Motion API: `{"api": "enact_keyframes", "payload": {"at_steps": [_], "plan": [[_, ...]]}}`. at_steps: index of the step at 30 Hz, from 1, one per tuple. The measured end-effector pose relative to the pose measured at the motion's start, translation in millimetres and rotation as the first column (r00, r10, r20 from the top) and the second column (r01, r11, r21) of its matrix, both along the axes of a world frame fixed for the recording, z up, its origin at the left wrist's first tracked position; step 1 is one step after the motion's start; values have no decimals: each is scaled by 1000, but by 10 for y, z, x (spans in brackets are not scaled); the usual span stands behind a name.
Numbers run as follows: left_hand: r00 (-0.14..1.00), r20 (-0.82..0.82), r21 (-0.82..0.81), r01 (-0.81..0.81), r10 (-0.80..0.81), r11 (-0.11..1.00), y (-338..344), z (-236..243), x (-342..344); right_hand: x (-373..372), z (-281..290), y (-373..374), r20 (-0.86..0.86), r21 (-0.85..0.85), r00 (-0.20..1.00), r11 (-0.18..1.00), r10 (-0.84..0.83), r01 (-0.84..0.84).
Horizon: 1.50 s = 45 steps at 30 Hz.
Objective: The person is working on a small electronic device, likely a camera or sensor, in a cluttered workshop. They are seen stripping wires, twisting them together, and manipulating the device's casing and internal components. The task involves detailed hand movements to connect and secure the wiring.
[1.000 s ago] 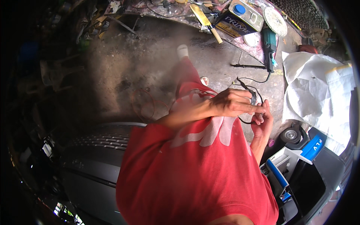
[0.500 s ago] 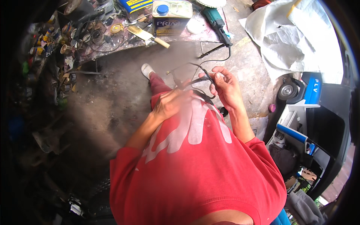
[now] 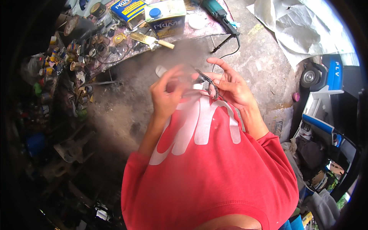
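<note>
In front of my red shirt, a thin, bent black strap-like piece (image 3: 209,81) is between my hands. My right hand (image 3: 238,91) pinches it between thumb and fingers, with the index finger stretched out above. My left hand (image 3: 165,94) is closed at the strap's other side, fingers curled. A hazy smear in the picture blurs those left fingertips and that end of the strap, so its exact kind is unclear.
Ahead, a stained low table (image 3: 130,53) bears a metal can (image 3: 166,27), a wide brush with a pale handle (image 3: 153,40) and a green power tool (image 3: 218,17). White sheeting (image 3: 306,34) lies at far right, near a blue-and-black wheeled case (image 3: 327,76). Clutter fills the left.
My left hand has risen and turned, its fingers now curled higher. The strap looks more bunched near my right hand. The view has shifted, so the table appears moved leftward.
</note>
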<state>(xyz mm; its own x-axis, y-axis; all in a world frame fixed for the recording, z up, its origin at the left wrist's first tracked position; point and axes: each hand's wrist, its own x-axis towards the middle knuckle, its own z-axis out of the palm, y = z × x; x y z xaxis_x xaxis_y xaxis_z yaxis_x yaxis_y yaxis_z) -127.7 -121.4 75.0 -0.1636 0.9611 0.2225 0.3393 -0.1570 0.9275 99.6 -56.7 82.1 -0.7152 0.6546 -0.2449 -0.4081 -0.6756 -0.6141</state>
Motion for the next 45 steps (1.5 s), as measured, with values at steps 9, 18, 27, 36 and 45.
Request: {"api": "enact_keyframes", "payload": {"at_steps": [9,18,27,36,45], "plan": [[917,379,-387,281,-127,878,266,98,435,126,198,-7,534,581,786,811,-311,-74],[855,515,-434,326,-65,840,391,-1,602,226,212,36,435,353,832,915,-344,194],[762,648,-385,302,22,872,462,-104,711,136,278,99,389,413,852,893,-350,178],[982,143,-96,135,-121,986,479,-218,657,147,237,85,373,490,862,862,-343,132],[980,-195,161,74,-42,984,499,-478,638,76,215,12,370,634,869,773,-329,22]]}}
